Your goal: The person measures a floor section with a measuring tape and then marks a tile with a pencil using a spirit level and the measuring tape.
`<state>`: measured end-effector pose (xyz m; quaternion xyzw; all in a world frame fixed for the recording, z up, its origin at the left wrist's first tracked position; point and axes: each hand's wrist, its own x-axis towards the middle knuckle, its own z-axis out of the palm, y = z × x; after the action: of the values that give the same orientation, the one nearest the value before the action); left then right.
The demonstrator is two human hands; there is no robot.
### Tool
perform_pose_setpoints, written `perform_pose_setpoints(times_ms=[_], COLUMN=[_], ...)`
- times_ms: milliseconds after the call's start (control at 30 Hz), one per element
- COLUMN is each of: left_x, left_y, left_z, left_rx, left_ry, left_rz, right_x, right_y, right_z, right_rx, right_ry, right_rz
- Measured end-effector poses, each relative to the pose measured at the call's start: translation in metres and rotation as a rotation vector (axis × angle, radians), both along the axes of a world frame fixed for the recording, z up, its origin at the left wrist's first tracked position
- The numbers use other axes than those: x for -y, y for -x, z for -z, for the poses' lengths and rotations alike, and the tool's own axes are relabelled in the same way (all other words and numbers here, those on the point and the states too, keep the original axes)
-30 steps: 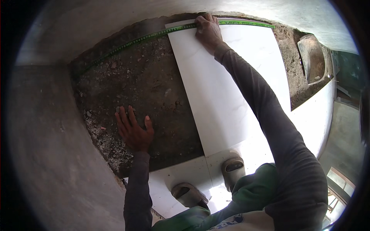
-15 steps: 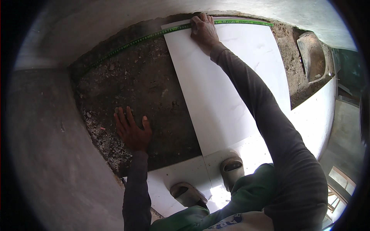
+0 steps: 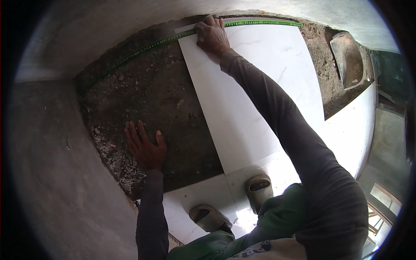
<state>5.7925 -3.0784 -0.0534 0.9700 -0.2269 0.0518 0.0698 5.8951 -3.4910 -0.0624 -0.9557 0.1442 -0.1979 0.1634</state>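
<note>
Nearest the body, behind both hands, 2 sandals [image 3: 256, 201] stand on pale floor tiles [image 3: 197, 194] joined by a seam. Ahead of them, the left hand [image 3: 147, 149] lies palm down with fingers spread, on or just over a patch of bare dark soil [image 3: 175, 97]; it looks to hold nothing, though the underside is hidden. Loose rubble [image 3: 119, 162] edges the soil to that hand's left. To its right, a large white tile [image 3: 247, 95] runs away from the body, passing beneath the right forearm. At the tile's far edge, the right hand [image 3: 212, 38] bends its fingers over a green tape measure [image 3: 149, 47] (whether it pinches the strip or only presses it down, I cannot tell). The tape's long axis goes crosswise, left to right, along that far edge: from the right hand it reaches rightward to near the tile's far right corner, and leftward past the tile over the soil, fading into shadow. The right hand is the nearer, being on it; the left hand is well apart, with the tape ahead of it. Just beyond the right hand rises a rough-based grey wall [image 3: 143, 27]; a second wall [image 3: 47, 151] stands left of the left hand. Far to the right hand's right, a curved, scoop-like piece [image 3: 349, 60] rests on brown earth.
</note>
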Motion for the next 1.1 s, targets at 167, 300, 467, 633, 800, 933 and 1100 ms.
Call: perform_pose_setpoints(times_ms=[167,300,467,633,800,933,1100], left_x=[-0.002,-0.002,-0.002,-0.002,-0.004,-0.002,-0.004], left_y=[0.0,0.0,0.001,0.0,0.0,0.0,0.0], left_z=[0.003,0.005,0.002,0.003,0.001,-0.002,0.0], left_rx=[0.012,0.028,0.014,0.019,-0.008,-0.007,-0.023], left_ry=[0.01,0.014,0.004,0.029,0.012,0.025,0.036], left_rz=[0.007,0.014,0.007,0.012,-0.011,-0.007,-0.02], right_x=[0.006,0.012,0.012,0.017,0.014,0.016,0.014], right_y=[-0.002,-0.004,-0.007,-0.011,-0.014,-0.01,-0.009], right_z=[0.006,0.01,0.011,0.015,0.011,0.008,-0.001], right_rx=[0.025,0.045,0.062,0.085,0.046,0.078,-0.049], right_ry=[-0.024,-0.037,-0.034,-0.001,0.009,0.024,-0.022], right_rz=[0.017,0.031,0.025,0.015,0.039,0.016,0.026])
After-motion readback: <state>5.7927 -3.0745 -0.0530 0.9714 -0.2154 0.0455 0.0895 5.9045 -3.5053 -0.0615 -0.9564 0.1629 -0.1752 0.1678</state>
